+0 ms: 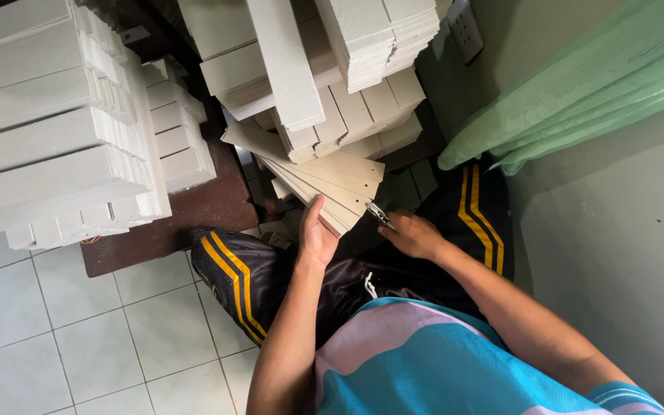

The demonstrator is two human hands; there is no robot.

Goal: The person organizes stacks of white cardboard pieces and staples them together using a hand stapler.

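Hand (317,234) steadies flat grey cardboard strips (336,188).

The person wears a short-sleeved shirt (424,361) in turquoise with a broad pale pink band across the chest; the sleeve (628,398) on the right arm ends in thin white and blue stripes. Below it are black shorts (363,284) of a shiny fabric, each leg marked with paired yellow-orange stripes (232,277) running down the side. A white drawstring (370,287) hangs at the waist. Both forearms are bare, and neither hand wears a glove, ring or watch.
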